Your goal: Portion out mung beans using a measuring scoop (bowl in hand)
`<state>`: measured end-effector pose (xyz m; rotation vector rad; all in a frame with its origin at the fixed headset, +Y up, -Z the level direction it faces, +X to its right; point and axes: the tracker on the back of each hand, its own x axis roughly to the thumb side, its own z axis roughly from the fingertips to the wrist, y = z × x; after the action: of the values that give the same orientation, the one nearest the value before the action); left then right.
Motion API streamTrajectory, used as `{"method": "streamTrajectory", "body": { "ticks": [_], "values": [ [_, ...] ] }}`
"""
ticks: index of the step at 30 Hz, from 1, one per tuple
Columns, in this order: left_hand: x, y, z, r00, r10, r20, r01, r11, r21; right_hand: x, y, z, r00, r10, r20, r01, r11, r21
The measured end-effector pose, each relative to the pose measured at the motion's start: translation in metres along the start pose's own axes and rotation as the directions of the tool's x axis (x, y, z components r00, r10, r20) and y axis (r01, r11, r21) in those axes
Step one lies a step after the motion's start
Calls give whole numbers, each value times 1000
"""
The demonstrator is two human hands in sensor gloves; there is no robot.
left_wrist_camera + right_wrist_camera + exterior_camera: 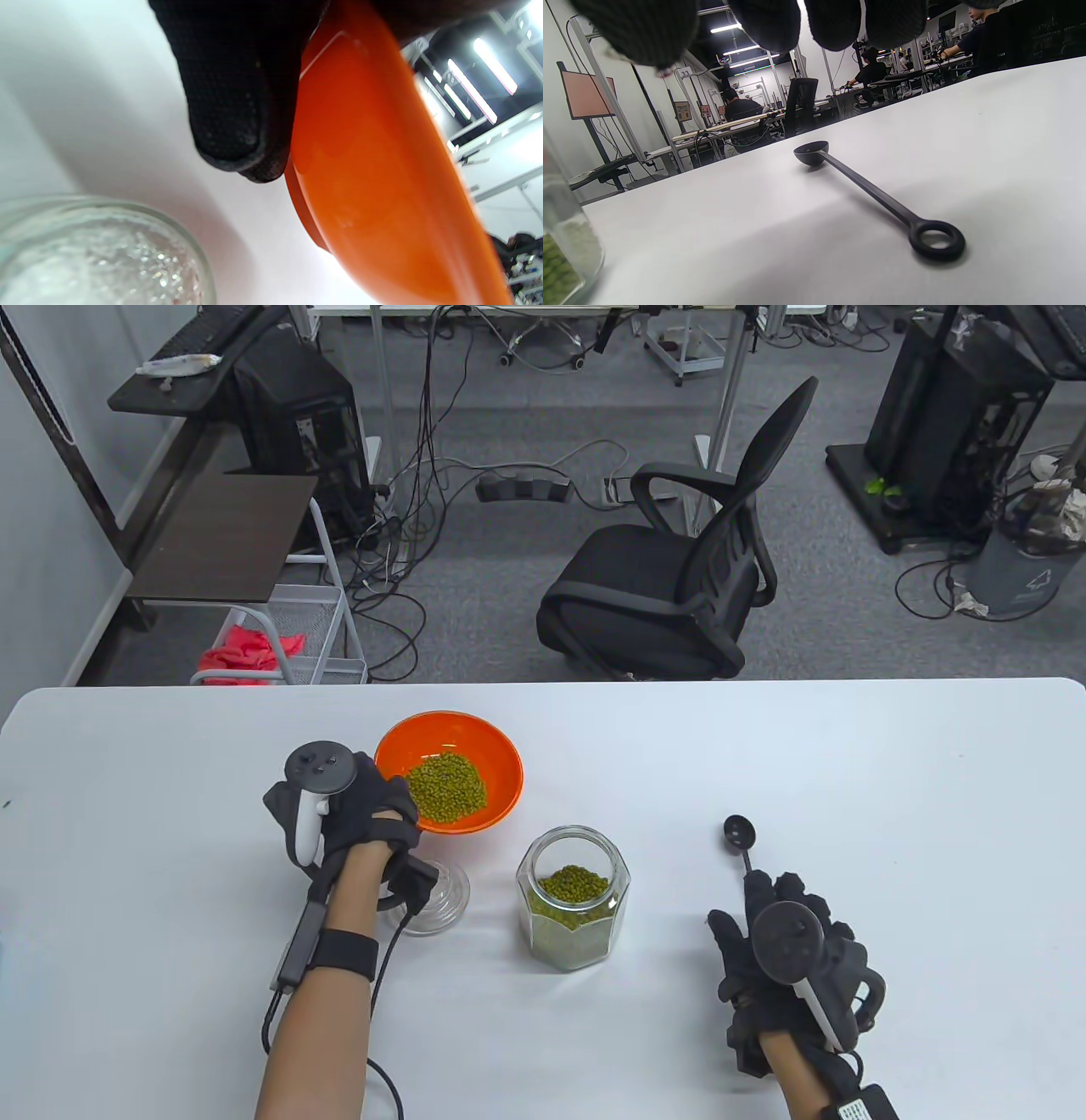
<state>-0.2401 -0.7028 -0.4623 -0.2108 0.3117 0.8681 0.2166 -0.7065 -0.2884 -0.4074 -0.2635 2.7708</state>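
My left hand (386,808) grips the near-left rim of an orange bowl (496,763) that holds a heap of mung beans (445,789). In the left wrist view a gloved fingertip (237,106) presses on the bowl's outer wall (373,178). An open glass jar (573,899), partly filled with mung beans, stands right of that hand. The black measuring scoop (741,836) lies flat on the table, empty, with its ring end (937,241) toward me. My right hand (759,903) hovers over the scoop's handle, its fingertips (835,25) hanging free above it.
The jar's glass lid (439,899) lies on the white table (891,780) under my left wrist, seen close in the left wrist view (97,254). A black office chair (679,585) stands beyond the table's far edge. People work at benches in the background.
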Motion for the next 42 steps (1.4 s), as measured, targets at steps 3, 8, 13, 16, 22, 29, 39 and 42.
{"method": "streamTrajectory", "body": {
  "ticks": [3, 8, 13, 16, 22, 29, 39, 42],
  "values": [
    [6, -7, -12, 999, -43, -21, 42, 998, -41, -2, 1, -1, 1000, 3, -6, -3, 1000, 7],
    [14, -19, -25, 995, -86, -43, 81, 990, -115, -1, 1, -1, 1000, 11, -4, -11, 1000, 8],
    [21, -32, -33, 992, -119, -53, 110, 983, -148, -2, 1, -2, 1000, 7, -11, -7, 1000, 14],
    [21, -40, -38, 988, -142, -61, 131, 979, -158, -3, 1, -2, 1000, 7, -17, -7, 1000, 19],
    [18, -51, -47, 972, -216, -92, 198, 965, -170, -5, 0, -3, 999, -1, -32, 2, 1000, 27],
    [14, -53, -51, 931, -322, -169, 296, 941, -162, -7, 1, -4, 999, -3, -43, 5, 999, 38],
    [18, -44, -37, 941, -301, -153, 279, 949, -145, -6, 2, -3, 999, -13, -47, 17, 998, 69],
    [21, -38, -21, 940, -331, -86, 320, 940, -120, -5, 1, -3, 999, -21, -43, 23, 998, 59]
  ]
}}
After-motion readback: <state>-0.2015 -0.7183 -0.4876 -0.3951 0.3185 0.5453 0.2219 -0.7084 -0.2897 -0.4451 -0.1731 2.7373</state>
